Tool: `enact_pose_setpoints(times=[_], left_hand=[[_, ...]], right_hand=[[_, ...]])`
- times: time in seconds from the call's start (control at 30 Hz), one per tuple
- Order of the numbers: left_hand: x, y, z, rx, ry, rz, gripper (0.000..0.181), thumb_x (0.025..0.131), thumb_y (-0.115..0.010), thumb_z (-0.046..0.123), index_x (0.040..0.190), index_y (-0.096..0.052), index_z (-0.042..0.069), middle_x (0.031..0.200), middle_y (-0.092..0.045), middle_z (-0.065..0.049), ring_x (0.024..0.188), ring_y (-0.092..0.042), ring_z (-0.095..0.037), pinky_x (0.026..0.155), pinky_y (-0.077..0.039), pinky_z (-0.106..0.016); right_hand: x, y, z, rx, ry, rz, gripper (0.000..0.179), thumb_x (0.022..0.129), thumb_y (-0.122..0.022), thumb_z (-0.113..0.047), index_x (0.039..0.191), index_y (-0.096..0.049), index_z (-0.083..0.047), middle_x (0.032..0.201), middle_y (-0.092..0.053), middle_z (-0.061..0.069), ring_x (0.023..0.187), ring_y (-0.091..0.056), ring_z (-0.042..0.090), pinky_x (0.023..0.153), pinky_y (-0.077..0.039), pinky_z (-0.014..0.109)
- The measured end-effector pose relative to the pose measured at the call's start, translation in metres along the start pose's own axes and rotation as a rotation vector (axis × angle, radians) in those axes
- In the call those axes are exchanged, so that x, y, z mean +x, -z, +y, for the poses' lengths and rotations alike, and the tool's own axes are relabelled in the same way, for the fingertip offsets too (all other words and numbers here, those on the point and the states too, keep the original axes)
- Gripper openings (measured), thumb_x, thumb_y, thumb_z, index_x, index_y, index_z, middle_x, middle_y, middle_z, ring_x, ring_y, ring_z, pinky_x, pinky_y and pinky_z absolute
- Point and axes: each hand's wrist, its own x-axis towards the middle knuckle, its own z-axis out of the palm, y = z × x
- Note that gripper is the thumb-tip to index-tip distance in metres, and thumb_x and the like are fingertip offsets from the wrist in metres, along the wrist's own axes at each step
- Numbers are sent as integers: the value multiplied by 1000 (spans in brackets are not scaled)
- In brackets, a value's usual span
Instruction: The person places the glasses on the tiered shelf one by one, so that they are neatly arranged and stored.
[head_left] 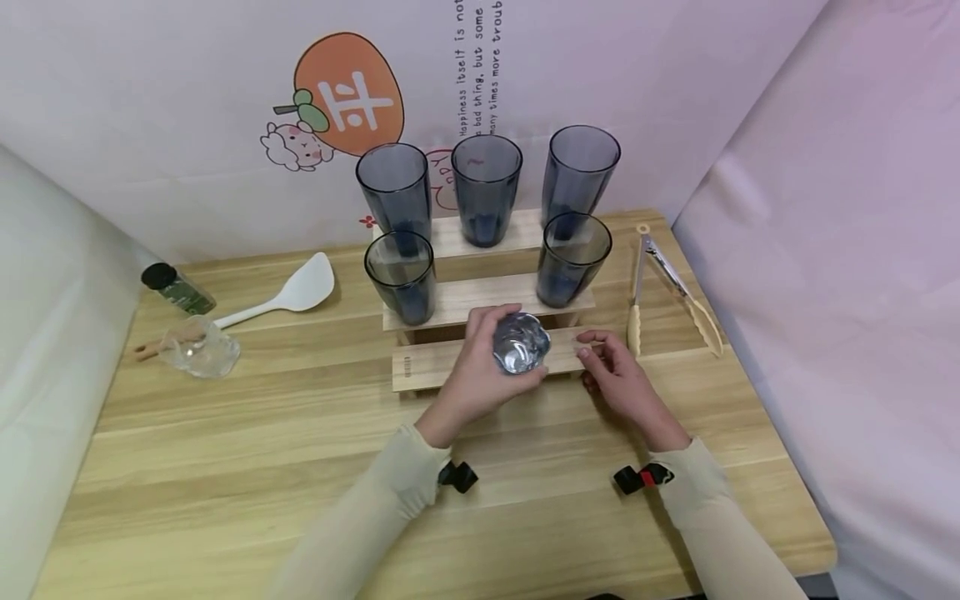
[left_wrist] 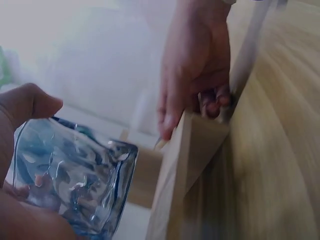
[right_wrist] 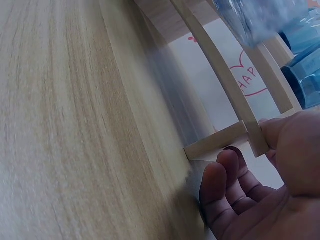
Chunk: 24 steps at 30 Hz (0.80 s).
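In the head view my left hand point(head_left: 476, 371) grips a small wavy-sided glass point(head_left: 521, 343), thumb and fingers curled round it. The left wrist view has this blue-tinted glass point(left_wrist: 82, 175) tilted, beside the rack's front board. My right hand point(head_left: 618, 379) is at the right end of the lowest step of a three-tier wooden rack point(head_left: 423, 367). Seen from the right wrist, thumb and forefinger pinch the end of that step point(right_wrist: 225, 75), while the other fingers curl below it. Three tall blue-grey tumblers point(head_left: 486, 192) stand on the top tier, and two shorter tumblers point(head_left: 403, 279) on the middle one.
Metal tongs point(head_left: 675, 287) with beige tips lie right of the rack. On the left are a white spatula point(head_left: 306, 285), a black-capped spice jar point(head_left: 180, 289) and a clear glass point(head_left: 201, 348) over the spatula's handle. A printed white cloth point(head_left: 225, 100) hangs behind the table.
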Motion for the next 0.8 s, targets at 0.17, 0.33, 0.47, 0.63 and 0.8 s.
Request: enact_pose_setpoints(times=[0.17, 0.33, 0.47, 0.63, 0.8], left_hand=[[11, -28, -2, -33, -22, 30, 83, 74, -91, 21, 145, -47, 18, 134, -36, -2, 119, -51, -21, 100, -47, -40], [16, -48, -5, -52, -39, 71, 83, 74, -89, 16, 145, -46, 19, 133, -34, -4, 122, -48, -24, 100, -46, -40], [17, -59, -6, -77, -45, 95, 81, 76, -89, 17, 145, -45, 20, 133, -34, -3, 123, -47, -22, 101, -45, -37], [18, -70, -9, -67, -53, 141, 82, 77, -89, 20, 145, -43, 22, 133, -34, 0, 123, -46, -18, 101, -44, -36], [18, -77, -11, -47, -92, 195, 82, 78, -88, 22, 141, -36, 22, 134, -33, 1, 124, -41, -20, 103, -41, -38]], right_hand=[[0, 0, 3, 22, 1, 5, 30, 109, -50, -17, 134, -49, -2, 97, -61, 25, 72, -59, 26, 61, -53, 31], [2, 1, 5, 47, -10, 7, 28, 109, -50, -16, 133, -49, -3, 95, -60, 19, 72, -60, 28, 61, -53, 30], [3, 2, 4, 56, 9, 5, 27, 108, -51, -12, 133, -48, 0, 92, -58, 17, 72, -59, 28, 60, -53, 31], [3, 3, 3, 70, 14, -2, 29, 108, -50, -8, 135, -46, 1, 92, -57, 17, 71, -59, 27, 59, -54, 33], [2, 3, 4, 82, -5, -15, 30, 108, -49, -8, 137, -45, 1, 95, -56, 18, 73, -59, 29, 60, -55, 35]])
